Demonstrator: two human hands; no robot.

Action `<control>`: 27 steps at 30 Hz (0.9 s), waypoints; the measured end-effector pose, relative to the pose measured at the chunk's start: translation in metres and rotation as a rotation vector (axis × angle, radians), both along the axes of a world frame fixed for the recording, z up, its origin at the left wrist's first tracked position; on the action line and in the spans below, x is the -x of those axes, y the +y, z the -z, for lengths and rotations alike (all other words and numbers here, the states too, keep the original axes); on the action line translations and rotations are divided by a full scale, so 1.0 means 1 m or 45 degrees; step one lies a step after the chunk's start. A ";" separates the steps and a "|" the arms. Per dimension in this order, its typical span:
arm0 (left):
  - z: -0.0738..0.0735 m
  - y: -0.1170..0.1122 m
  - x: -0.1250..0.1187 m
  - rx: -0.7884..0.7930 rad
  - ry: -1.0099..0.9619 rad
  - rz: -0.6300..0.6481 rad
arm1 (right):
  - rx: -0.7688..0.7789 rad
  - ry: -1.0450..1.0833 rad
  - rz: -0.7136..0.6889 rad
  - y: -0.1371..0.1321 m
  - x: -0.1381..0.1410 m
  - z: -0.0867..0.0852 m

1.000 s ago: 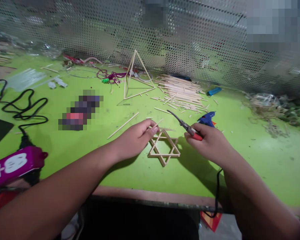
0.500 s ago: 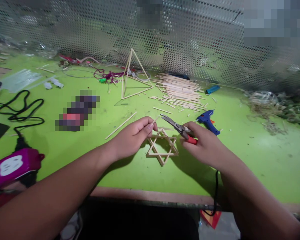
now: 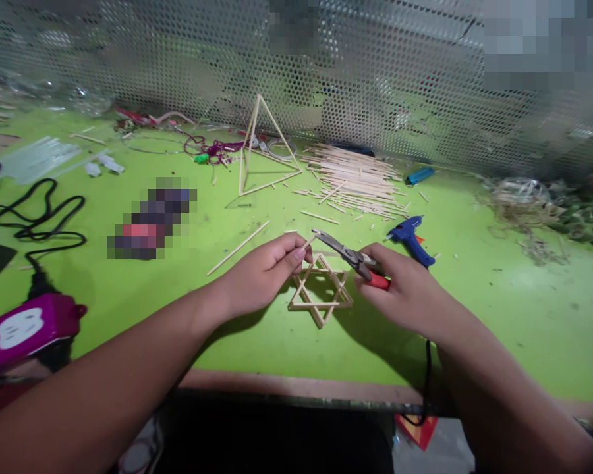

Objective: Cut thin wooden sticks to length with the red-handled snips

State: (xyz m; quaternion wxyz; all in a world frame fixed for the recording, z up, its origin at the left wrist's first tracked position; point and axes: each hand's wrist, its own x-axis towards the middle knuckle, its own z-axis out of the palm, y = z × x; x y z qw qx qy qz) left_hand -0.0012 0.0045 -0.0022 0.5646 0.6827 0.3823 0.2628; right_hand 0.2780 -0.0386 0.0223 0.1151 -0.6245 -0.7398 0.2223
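Observation:
Between thumb and fingers, my left hand (image 3: 269, 266) pinches a short wooden stick (image 3: 310, 241) that points up and to the right. My right hand (image 3: 400, 283) is wrapped round red-handled pliers (image 3: 348, 253), whose jaw tips meet the far end of that stick. Just below the hands, a six-pointed star frame (image 3: 321, 305) made of layered wooden sticks lies on the green table (image 3: 286, 355). Part of its upper left is hidden by my left fingers. A blue glue gun (image 3: 411, 238) rests beyond my right hand.
A stick pyramid (image 3: 269, 155) stands behind, beside a pile of wooden sticks (image 3: 356, 174). One loose stick (image 3: 238, 248) lies left of centre. Toward the left are a purple power strip (image 3: 29, 329), a black cable (image 3: 44, 204) and clear glue sticks (image 3: 42, 158). A perforated metal screen (image 3: 217, 72) borders the back.
The jaws of the pliers have come together onto the end of the stick, shifting slightly left. My left hand has barely moved.

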 end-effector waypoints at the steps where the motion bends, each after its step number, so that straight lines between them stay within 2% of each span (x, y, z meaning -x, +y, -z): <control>1: 0.000 0.000 0.000 -0.005 0.000 -0.004 | -0.002 0.001 -0.002 0.000 0.000 0.000; 12: 0.001 0.000 0.001 -0.048 0.031 -0.008 | 0.019 0.007 -0.011 0.000 0.001 -0.002; 22: 0.000 -0.001 0.000 0.033 -0.013 0.002 | 0.003 0.011 -0.019 -0.001 0.001 -0.001; 27: 0.001 0.000 0.001 -0.010 0.017 -0.003 | 0.016 0.007 -0.024 -0.001 0.001 -0.001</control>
